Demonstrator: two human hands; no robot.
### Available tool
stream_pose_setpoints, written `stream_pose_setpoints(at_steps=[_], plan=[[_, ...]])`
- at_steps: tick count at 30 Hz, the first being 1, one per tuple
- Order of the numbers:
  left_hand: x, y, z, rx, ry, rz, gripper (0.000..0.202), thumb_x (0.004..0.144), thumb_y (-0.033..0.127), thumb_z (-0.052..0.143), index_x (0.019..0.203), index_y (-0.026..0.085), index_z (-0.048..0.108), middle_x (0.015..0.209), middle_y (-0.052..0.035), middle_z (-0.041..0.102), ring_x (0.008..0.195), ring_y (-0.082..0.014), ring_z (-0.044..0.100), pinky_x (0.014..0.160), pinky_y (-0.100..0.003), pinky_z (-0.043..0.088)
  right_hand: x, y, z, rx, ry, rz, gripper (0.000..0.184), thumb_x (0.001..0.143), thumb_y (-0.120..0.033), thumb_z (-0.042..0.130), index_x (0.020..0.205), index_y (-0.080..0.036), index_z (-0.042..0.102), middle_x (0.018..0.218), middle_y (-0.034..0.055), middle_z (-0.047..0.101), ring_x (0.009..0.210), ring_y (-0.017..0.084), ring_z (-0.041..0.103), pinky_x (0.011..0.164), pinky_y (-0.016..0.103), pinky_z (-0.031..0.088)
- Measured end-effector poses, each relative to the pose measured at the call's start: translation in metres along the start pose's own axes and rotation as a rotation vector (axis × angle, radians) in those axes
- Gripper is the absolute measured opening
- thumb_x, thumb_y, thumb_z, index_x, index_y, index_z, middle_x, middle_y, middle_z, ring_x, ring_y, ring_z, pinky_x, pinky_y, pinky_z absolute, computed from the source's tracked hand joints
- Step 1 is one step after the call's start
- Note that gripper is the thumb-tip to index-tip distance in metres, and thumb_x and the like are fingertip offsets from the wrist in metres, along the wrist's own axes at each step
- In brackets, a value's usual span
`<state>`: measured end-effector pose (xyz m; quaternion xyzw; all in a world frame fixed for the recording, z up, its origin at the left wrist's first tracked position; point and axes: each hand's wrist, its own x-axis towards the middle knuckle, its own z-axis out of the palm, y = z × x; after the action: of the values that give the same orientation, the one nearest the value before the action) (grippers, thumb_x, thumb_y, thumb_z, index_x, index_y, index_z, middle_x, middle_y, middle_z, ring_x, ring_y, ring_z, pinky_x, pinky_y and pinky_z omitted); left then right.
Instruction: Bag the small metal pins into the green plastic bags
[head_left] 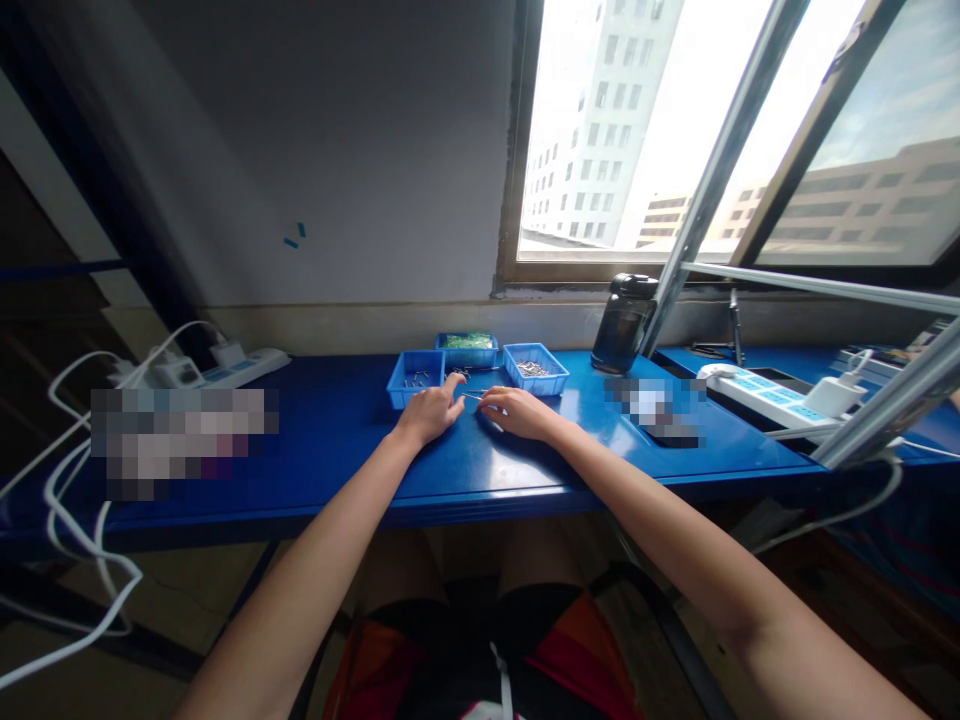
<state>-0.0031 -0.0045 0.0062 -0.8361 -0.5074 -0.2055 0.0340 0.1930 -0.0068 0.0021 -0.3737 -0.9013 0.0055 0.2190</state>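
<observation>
My left hand [431, 410] rests on the blue table [337, 440] just in front of a blue tray [415, 378], its index finger stretched toward a thin metal piece [474, 394] lying between the hands. My right hand [517, 410] lies beside it with fingers curled down on the table, pinching near the same thin metal piece; what it holds is too small to name. Behind the hands stand two more blue trays: one with green parts [468, 348] and one with small metal parts [535, 368].
A dark jar [624, 322] stands at the right rear by the window frame. White power strips lie at the left [225, 366] and right [757, 394], with white cables [75, 500] hanging off the left edge. A slanted metal window bar [885, 400] crosses the right side.
</observation>
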Motion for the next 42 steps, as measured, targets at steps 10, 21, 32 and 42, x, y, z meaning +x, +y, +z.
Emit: stream_pose_setpoints(at_steps=[10, 21, 32, 42], plan=[[0.001, -0.004, 0.003, 0.031, -0.098, 0.037, 0.025, 0.085, 0.036, 0.040, 0.101, 0.022, 0.054, 0.075, -0.0038, 0.064, 0.068, -0.0194, 0.061, 0.061, -0.026, 0.043, 0.002, 0.007, 0.003, 0.248, 0.162, 0.225, 0.058, 0.083, -0.034, 0.049, 0.136, -0.020, 0.032, 0.135, 0.0139, 0.035, 0.071, 0.011, 0.059, 0.081, 0.034, 0.049], [0.001, -0.005, 0.004, 0.047, -0.152, 0.031, 0.027, 0.084, 0.036, 0.039, 0.098, 0.022, 0.057, 0.079, -0.0053, 0.064, 0.070, -0.0194, 0.060, 0.062, -0.026, 0.043, 0.007, 0.013, -0.003, 0.761, 0.382, 0.458, 0.085, 0.079, -0.042, 0.051, 0.140, -0.036, -0.007, 0.148, 0.0084, 0.010, 0.089, 0.017, 0.061, 0.059, 0.028, 0.056], [0.001, -0.002, 0.000, 0.037, -0.164, 0.036, 0.026, 0.085, 0.035, 0.039, 0.097, 0.023, 0.058, 0.081, -0.0054, 0.065, 0.072, -0.0201, 0.061, 0.063, -0.027, 0.043, 0.000, 0.009, 0.011, -0.120, 0.031, 0.372, 0.045, 0.083, -0.031, 0.045, 0.126, -0.018, 0.049, 0.132, 0.0122, 0.044, 0.112, 0.026, 0.051, 0.093, 0.037, 0.041], [0.001, -0.003, 0.004, 0.072, -0.153, 0.038, 0.027, 0.084, 0.035, 0.039, 0.098, 0.023, 0.059, 0.081, -0.0053, 0.066, 0.075, -0.0211, 0.061, 0.063, -0.027, 0.043, 0.001, 0.012, 0.012, -0.203, -0.027, 0.360, 0.043, 0.087, -0.036, 0.040, 0.128, -0.024, 0.046, 0.135, 0.0079, 0.042, 0.106, 0.024, 0.055, 0.086, 0.034, 0.044]])
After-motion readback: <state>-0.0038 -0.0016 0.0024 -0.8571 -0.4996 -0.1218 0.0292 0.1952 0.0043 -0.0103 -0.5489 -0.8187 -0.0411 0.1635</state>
